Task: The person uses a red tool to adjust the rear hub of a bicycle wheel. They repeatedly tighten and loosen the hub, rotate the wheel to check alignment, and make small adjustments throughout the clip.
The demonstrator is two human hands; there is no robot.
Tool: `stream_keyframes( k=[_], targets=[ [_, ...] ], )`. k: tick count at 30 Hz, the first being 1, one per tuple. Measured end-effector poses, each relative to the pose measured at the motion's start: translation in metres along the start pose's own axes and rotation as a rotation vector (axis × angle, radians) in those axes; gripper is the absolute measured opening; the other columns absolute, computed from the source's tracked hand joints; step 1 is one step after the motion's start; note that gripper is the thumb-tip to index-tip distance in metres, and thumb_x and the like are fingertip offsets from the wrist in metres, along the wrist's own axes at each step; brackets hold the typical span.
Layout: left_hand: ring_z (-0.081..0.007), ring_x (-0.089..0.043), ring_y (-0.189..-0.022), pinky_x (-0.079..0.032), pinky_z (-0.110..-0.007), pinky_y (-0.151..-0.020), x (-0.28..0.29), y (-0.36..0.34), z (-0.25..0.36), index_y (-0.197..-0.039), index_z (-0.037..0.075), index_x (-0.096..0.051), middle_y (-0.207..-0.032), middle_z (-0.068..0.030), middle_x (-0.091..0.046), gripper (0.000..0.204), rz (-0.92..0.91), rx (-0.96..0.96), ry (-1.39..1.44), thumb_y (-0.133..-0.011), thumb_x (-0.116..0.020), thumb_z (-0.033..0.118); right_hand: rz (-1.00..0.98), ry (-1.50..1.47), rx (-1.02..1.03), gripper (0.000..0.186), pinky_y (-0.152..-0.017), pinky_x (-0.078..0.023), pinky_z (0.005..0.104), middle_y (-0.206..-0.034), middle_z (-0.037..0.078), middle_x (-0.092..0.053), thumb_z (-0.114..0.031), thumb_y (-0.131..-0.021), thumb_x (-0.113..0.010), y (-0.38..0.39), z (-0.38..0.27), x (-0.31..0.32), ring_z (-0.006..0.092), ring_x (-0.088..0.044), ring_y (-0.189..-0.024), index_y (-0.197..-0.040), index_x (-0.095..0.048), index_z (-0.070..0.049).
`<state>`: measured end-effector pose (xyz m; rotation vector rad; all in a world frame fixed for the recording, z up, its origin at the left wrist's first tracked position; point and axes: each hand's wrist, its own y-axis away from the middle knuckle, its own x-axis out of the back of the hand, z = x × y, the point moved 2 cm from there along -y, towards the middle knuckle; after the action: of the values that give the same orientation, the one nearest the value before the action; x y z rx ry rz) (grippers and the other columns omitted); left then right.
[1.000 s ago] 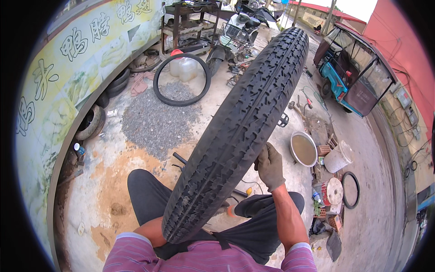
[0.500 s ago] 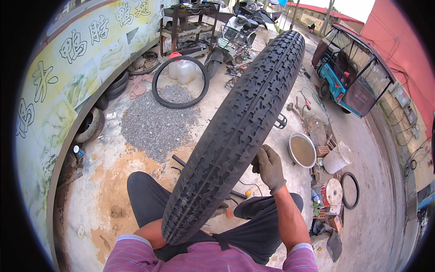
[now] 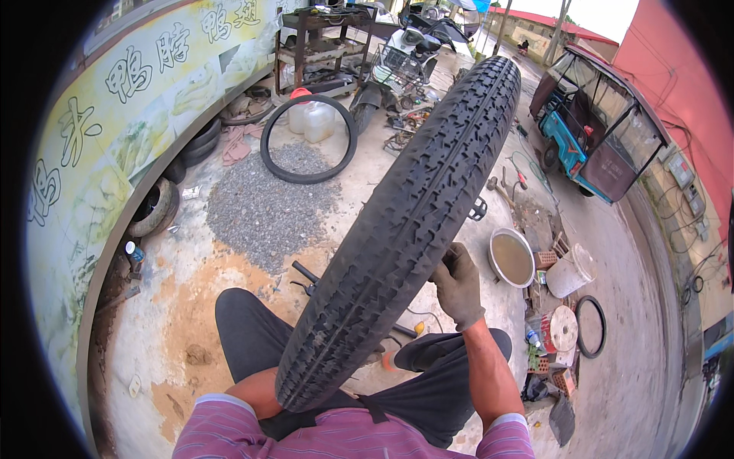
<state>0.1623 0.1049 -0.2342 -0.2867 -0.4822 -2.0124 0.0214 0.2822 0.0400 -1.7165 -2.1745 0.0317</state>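
A large black tyre [image 3: 397, 237] with knobbly tread stands tilted in front of me, its lower end by my lap and its top leaning away to the right. My right hand [image 3: 459, 287], in a grey-brown work glove, is at the tyre's right side with its fingers curled in. What the fingertips pinch is hidden by the tyre's edge. My left forearm [image 3: 256, 390] passes behind the bottom of the tyre, which covers the left hand and its fingers. Beyond the tyre a black bar end [image 3: 306, 271] and a pedal [image 3: 478, 209] show.
A basin of murky water [image 3: 512, 258] and a white bucket [image 3: 570, 271] stand to the right, near bricks and a small black ring [image 3: 591, 327]. Ahead are gravel [image 3: 264, 218], a thin tyre [image 3: 267, 157] and a scooter [image 3: 405, 57]. A blue three-wheeler [image 3: 589, 130] is parked far right.
The whole view has shifted slightly. The tyre keeps nearly the same tilt, and my right hand stays at its side with the fingers slightly repositioned.
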Motion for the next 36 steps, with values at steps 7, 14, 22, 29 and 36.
stream_keyframes(
  k=[7, 14, 22, 29, 36],
  targets=[
    [-0.0248, -0.069, -0.114, -0.052, -0.036, -0.1, 0.002, 0.001, -0.002, -0.133, 0.006, -0.067, -0.125, -0.0138, -0.072, 0.043, 0.009, 0.006, 0.017, -0.098, -0.067, 0.031, -0.053, -0.087, -0.184, 0.046, -0.055, -0.047, 0.0271, -0.073, 0.004, -0.062, -0.04, -0.108, -0.051, 0.001, 0.003, 0.0, 0.0107, -0.058, -0.058, -0.099, -0.065, 0.002],
    [-0.0243, -0.069, -0.116, -0.052, -0.036, -0.101, 0.005, 0.002, 0.005, -0.133, 0.005, -0.067, -0.126, -0.0133, -0.072, 0.043, 0.038, -0.015, 0.008, -0.098, -0.067, 0.03, -0.165, -0.222, -0.378, 0.034, -0.059, -0.05, 0.0276, -0.076, 0.006, -0.065, -0.031, -0.103, -0.06, -0.003, 0.0, 0.006, 0.0112, -0.061, -0.063, -0.103, -0.064, 0.003],
    [-0.0253, -0.069, -0.116, -0.052, -0.035, -0.101, 0.016, 0.005, 0.033, -0.133, 0.006, -0.067, -0.127, -0.0125, -0.072, 0.044, -0.074, 0.125, -0.034, -0.097, -0.068, 0.032, -0.086, -0.103, -0.225, 0.032, -0.06, -0.05, 0.0272, -0.082, 0.007, -0.067, -0.028, -0.103, -0.062, -0.001, -0.005, 0.002, 0.0112, -0.063, -0.066, -0.106, -0.063, 0.004],
    [-0.0262, -0.069, -0.114, -0.053, -0.036, -0.1, 0.016, 0.005, 0.032, -0.133, 0.008, -0.068, -0.127, -0.0127, -0.072, 0.045, -0.051, 0.087, -0.063, -0.098, -0.067, 0.036, 0.007, -0.1, -0.095, 0.03, -0.061, -0.05, 0.0261, -0.083, 0.005, -0.066, -0.028, -0.103, -0.061, 0.001, -0.003, 0.003, 0.0106, -0.062, -0.067, -0.106, -0.064, 0.002],
    [-0.0265, -0.069, -0.115, -0.052, -0.036, -0.1, 0.01, 0.003, 0.035, -0.132, 0.008, -0.068, -0.127, -0.013, -0.072, 0.045, -0.053, 0.071, -0.076, -0.098, -0.066, 0.037, -0.183, -0.178, -0.342, 0.041, -0.054, -0.048, 0.0258, -0.075, 0.006, -0.064, -0.037, -0.108, -0.05, -0.006, 0.02, 0.008, 0.0107, -0.061, -0.059, -0.11, -0.063, 0.002]
  ],
)
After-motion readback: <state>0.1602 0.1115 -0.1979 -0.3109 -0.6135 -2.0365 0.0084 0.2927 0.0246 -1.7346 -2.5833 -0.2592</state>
